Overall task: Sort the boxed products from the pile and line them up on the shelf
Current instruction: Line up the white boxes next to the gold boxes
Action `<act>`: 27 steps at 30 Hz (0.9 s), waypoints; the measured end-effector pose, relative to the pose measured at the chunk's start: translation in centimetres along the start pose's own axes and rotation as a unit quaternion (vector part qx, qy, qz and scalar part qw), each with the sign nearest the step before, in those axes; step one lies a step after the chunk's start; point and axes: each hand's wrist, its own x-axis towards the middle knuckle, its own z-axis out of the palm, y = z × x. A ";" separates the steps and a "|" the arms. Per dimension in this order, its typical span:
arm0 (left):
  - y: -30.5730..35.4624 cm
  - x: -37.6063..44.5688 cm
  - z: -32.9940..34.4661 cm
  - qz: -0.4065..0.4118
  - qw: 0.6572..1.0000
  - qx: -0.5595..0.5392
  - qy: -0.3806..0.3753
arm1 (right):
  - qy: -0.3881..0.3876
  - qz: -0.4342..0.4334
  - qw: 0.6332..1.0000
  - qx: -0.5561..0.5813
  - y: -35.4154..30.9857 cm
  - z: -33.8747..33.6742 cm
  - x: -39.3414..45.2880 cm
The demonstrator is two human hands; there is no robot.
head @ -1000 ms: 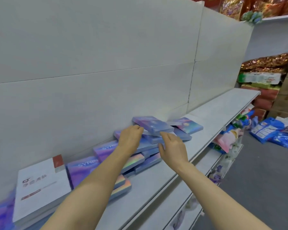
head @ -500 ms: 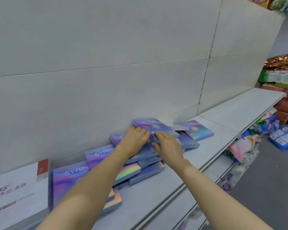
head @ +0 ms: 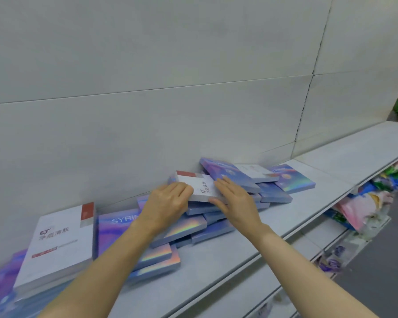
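White box on top of the pile, both hands on it.

Cardboard carton, flat and thin, looks light and stiff, with a smooth printed face that is probably a bit slick; corners could dent if squeezed hard. It lies tilted on purple holographic boxes at mid-shelf, against the back panel. Left hand curls over its near-left end, fingers on the edge; right hand lies flatter along its right side, thumb under the near corner, fingers extended. Best hold judged: pinch the two short edges, lift straight up so the slippery boxes beneath don't slide. Another white box sits far left.
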 end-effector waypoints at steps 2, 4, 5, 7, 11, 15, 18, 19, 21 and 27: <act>0.0 -0.7 -0.8 -0.029 0.999 0.002 0.013 | 0.015 -0.049 0.999 -0.005 -0.3 0.1 -0.9; 0.2 -1.1 -1.8 -0.045 0.998 -0.010 0.035 | 0.022 -0.061 0.998 -0.009 -0.9 -0.1 -1.8; 0.5 -1.2 -2.5 -0.043 0.998 -0.016 0.040 | 0.033 -0.055 0.998 -0.011 -1.3 -0.2 -2.1; 1.0 -1.9 -3.5 -0.046 0.998 -0.027 0.047 | 0.062 -0.053 0.997 -0.019 -2.2 -0.4 -2.5; 0.2 -3.5 -4.7 -0.120 0.989 -0.078 0.021 | 0.126 -0.100 0.986 -0.042 -4.5 -1.3 -3.2; 1.3 -2.8 -8.3 -0.540 0.752 -0.374 0.056 | 0.188 -0.083 0.975 -0.080 -7.8 -2.7 -3.4; 5.4 -1.5 -11.0 -0.632 0.473 -0.612 0.052 | 0.211 -0.058 0.971 -0.097 -9.9 -3.3 -3.7; 6.9 -1.1 -11.6 -0.618 0.447 -0.647 0.027 | 0.216 -0.059 0.969 -0.100 -10.5 -3.4 -4.0; 9.0 -0.4 -11.4 -0.626 0.413 -0.661 0.031 | 0.216 -0.069 0.969 -0.097 -11.8 -3.4 -4.7; 9.5 1.2 -10.5 -0.693 0.385 -0.601 0.100 | 0.204 -0.090 0.974 -0.049 -13.5 -3.6 -5.7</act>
